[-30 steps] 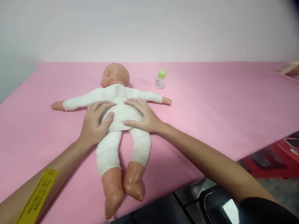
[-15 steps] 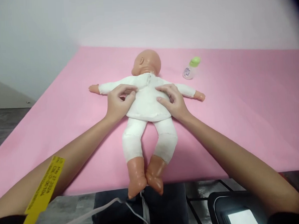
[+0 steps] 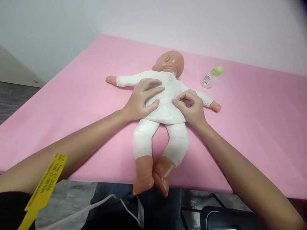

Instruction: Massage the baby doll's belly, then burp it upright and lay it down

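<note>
A baby doll [image 3: 167,111] in a white cloth body lies back up on the pink table, its head turned to the left and its feet over the front edge. Spread over the left side of its torso is my left hand [image 3: 146,98], fingers apart on the cloth. My right hand [image 3: 193,107] rests at the right side of the torso, thumb and index finger pinched together at the cloth; whether fabric is caught between them is too small to tell.
A small clear bottle with a green cap [image 3: 212,77] lies beyond the doll's right-side arm. The pink table [image 3: 259,123] meets the wall at the back. Below its front edge are a dark device [image 3: 226,219] with a lit screen and a pale cable [image 3: 78,213].
The view has turned and tilted. My left hand has opened wider and lies flatter on the doll's back. The thumb and index finger of my right hand have come together.
</note>
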Available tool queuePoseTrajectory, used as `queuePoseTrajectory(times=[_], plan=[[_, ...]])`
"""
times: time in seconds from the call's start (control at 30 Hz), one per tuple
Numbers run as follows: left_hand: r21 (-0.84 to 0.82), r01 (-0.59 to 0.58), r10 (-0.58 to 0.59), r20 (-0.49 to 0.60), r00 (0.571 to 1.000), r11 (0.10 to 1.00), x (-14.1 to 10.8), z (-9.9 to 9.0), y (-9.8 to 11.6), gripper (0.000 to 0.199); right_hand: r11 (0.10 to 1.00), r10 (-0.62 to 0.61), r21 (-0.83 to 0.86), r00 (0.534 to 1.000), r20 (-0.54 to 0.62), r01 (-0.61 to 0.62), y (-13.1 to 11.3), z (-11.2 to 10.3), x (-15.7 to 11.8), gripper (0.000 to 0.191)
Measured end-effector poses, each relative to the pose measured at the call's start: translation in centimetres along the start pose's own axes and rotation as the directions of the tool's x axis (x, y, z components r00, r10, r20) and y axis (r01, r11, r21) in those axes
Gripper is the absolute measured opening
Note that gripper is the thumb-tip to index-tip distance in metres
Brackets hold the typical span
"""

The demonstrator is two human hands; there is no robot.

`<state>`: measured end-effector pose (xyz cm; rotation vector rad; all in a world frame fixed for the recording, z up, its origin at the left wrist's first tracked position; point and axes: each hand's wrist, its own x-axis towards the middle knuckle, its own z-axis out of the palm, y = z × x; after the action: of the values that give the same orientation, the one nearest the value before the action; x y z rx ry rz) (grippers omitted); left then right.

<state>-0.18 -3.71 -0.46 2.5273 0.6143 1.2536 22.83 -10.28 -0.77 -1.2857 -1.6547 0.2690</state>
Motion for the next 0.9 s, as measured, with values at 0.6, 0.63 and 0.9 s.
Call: queuePoseTrajectory(times=[0.6,0.63,0.9], plan=[[-0.097,0.208,-0.209,0.006,0.978,0.973,1.0,-0.7,0.4,0.009,0.999,0.014,0.034,1.000,0.020,-0.015,0.4,0.5,0.3,0.016],[-0.097,0.214,-0.215,0.002,0.977,0.972,1.0,-0.7,0.3,0.010,0.999,0.013,0.041,1.000,0.020,-0.014,0.3,0.5,0.2,0.017],[-0.081,0.231,-0.227,0.050,0.973,0.970,1.2,-0.7,-0.1,0.044,0.999,-0.051,0.004,0.997,0.065,0.051,-0.5,0.5,0.3,0.062]])
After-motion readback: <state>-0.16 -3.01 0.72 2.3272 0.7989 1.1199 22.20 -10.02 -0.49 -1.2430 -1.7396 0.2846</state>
